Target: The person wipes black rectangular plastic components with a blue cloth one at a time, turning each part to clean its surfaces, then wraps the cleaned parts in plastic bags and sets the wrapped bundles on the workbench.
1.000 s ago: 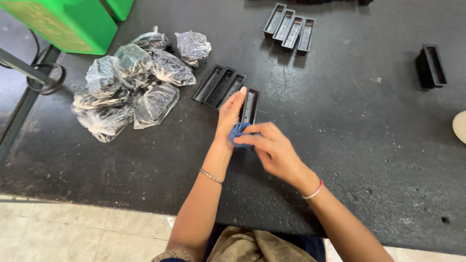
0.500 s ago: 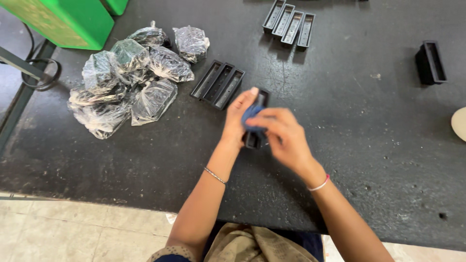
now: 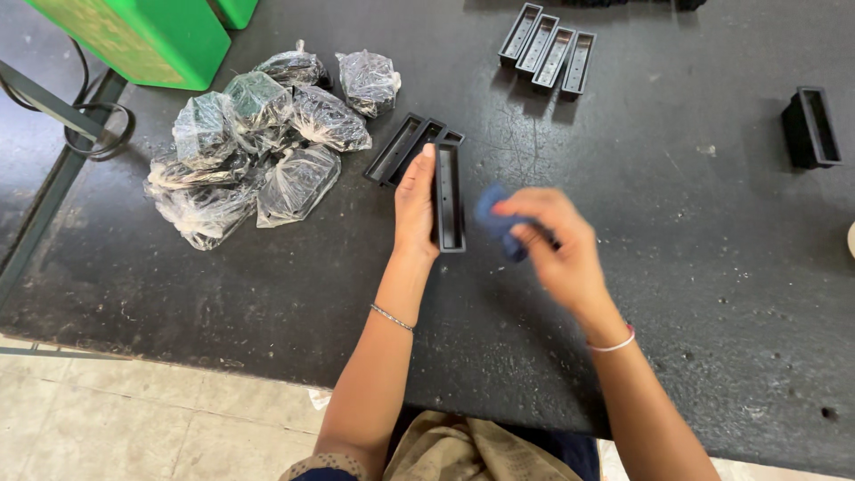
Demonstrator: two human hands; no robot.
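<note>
My left hand [image 3: 416, 207] holds a long black plastic tray piece [image 3: 450, 198] upright along its left side, fingers stretched up its edge. My right hand [image 3: 552, 245] is just right of it, blurred, pinching a small blue cloth [image 3: 494, 223] a short way off the piece. Two more black tray pieces [image 3: 408, 147] lie side by side on the black table [image 3: 267, 285] just beyond my left hand.
A heap of clear plastic bags [image 3: 258, 151] with dark parts lies at the left. A row of several black tray pieces [image 3: 550, 46] sits at the far middle, one black piece [image 3: 812, 127] at the right. A green crate [image 3: 147, 36] stands at the far left.
My right hand has drawn the blue cloth off the black piece toward the right. The left hand now holds the piece flat against its palm side, a little lower on the table.
</note>
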